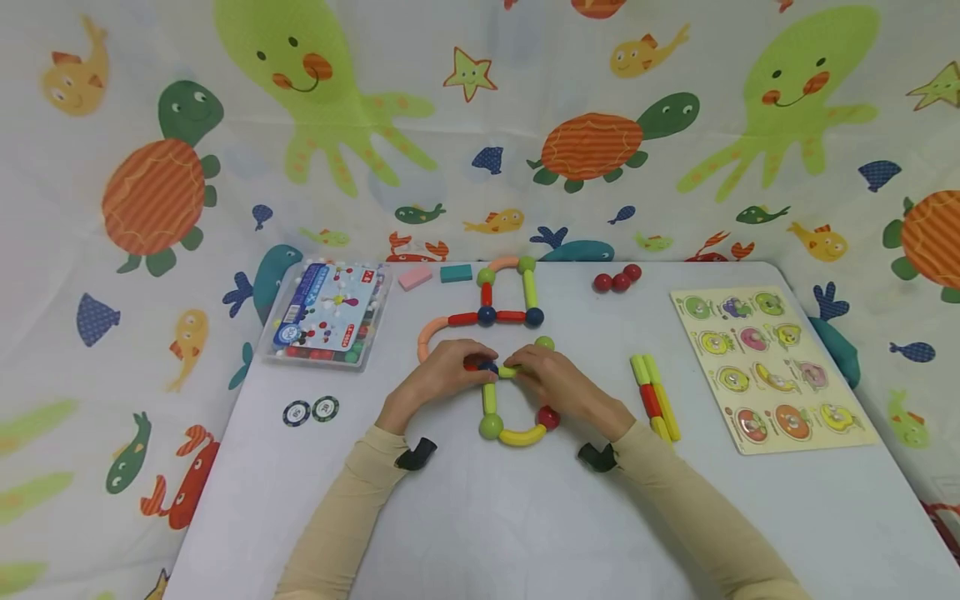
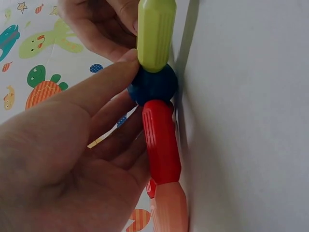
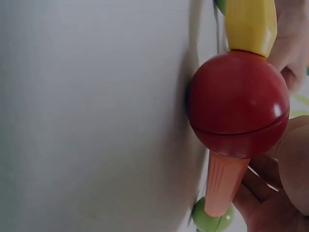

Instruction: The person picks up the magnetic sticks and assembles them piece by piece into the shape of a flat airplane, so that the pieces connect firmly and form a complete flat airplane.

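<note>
A chain of magnetic sticks and balls lies on the table under both hands. My left hand (image 1: 441,373) pinches a blue ball (image 2: 154,87) between thumb and fingers. A red stick (image 2: 161,145) and a salmon curved stick (image 2: 170,208) trail from that ball. With its fingertips my right hand (image 1: 558,379) pinches a short light green stick (image 1: 507,372) that meets the blue ball. Below, another green stick (image 1: 490,398), a green ball (image 1: 491,427), a yellow curved stick (image 1: 522,437) and a red ball (image 3: 239,101) form a loop. A salmon stick (image 3: 224,183) joins the red ball, partly hidden by my right hand.
Behind the hands stands a square of sticks with blue balls (image 1: 487,315). Loose sticks (image 1: 651,402) and a fruit puzzle board (image 1: 776,367) lie right, red balls (image 1: 621,282) behind. At left are a plastic box (image 1: 326,312), two chips (image 1: 296,413) and two blocks (image 1: 456,273).
</note>
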A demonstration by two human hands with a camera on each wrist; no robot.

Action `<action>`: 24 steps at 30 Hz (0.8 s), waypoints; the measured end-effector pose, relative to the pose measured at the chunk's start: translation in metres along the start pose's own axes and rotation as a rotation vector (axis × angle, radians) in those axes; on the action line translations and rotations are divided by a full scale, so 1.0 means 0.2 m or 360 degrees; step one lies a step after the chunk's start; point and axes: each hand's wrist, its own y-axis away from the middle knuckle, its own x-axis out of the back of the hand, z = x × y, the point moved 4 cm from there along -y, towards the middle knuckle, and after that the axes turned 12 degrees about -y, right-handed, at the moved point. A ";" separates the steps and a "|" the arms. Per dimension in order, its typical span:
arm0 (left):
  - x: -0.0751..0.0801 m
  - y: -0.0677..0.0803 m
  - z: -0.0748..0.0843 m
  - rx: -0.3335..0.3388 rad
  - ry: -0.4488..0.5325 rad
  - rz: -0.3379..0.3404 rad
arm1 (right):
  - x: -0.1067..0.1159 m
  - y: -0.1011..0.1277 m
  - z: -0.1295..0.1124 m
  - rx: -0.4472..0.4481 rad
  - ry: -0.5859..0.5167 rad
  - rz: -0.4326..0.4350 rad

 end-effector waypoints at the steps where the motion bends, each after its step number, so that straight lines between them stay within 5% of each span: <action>1: 0.00 0.00 0.00 -0.0008 0.0001 0.0004 | 0.00 0.00 0.00 -0.0004 0.0007 0.0001; 10: -0.04 -0.02 0.03 -0.0053 0.0018 0.0019 | 0.02 0.01 0.01 0.0002 -0.0071 0.0087; 17: -0.09 -0.05 0.06 -0.0003 -0.0044 -0.0011 | 0.17 0.02 0.10 -0.0202 -0.0231 0.0577; 24: -0.11 -0.05 0.06 0.0010 -0.0059 0.0022 | 0.17 0.03 0.18 -0.0572 -0.0283 0.0429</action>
